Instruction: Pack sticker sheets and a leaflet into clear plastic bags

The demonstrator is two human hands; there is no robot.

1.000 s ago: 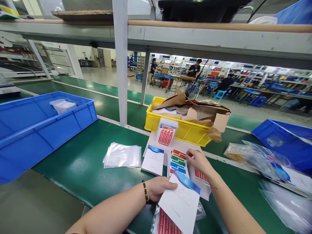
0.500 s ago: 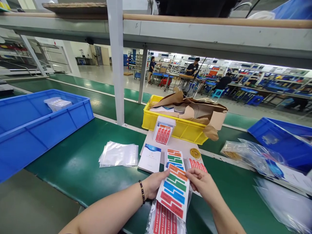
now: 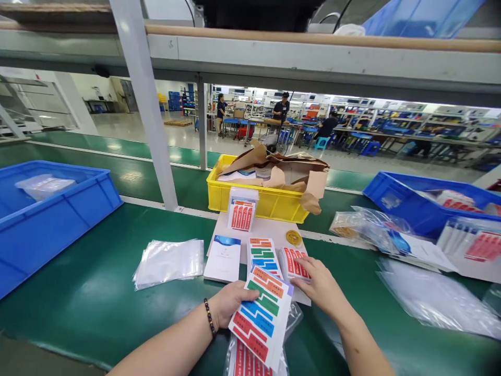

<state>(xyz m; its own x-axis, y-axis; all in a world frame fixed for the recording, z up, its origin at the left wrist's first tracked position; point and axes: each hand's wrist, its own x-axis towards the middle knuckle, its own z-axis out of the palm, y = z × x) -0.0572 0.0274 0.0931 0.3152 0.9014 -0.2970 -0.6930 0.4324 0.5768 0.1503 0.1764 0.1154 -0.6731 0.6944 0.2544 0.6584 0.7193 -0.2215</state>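
Observation:
My left hand (image 3: 233, 303) is closed on a sticker sheet (image 3: 260, 313) with orange, green, blue and red labels, thumb on top. Under that sheet, a clear bag with red-striped label sheets (image 3: 250, 360) shows in part. My right hand (image 3: 317, 282) rests on a stack of red label sheets (image 3: 291, 261), thumb and fingers apart at its right edge. Between the hands lies a stack of coloured sticker sheets (image 3: 261, 248), partly covered by the held one. To its left is a stack of white booklets (image 3: 224, 261) with blue tops. A roll of yellow rubber bands (image 3: 293, 238) sits behind the red stack.
Clear plastic bags (image 3: 170, 261) lie at left, and more bags (image 3: 438, 297) at right. A yellow crate (image 3: 254, 200) with brown paper stands behind. Blue crates (image 3: 50, 203) flank the green bench at both sides. A white post (image 3: 144, 104) rises at back left.
My right hand has let go of the coloured sticker sheet and moved right onto the red label stack. My left hand keeps the sheet. The view has turned right.

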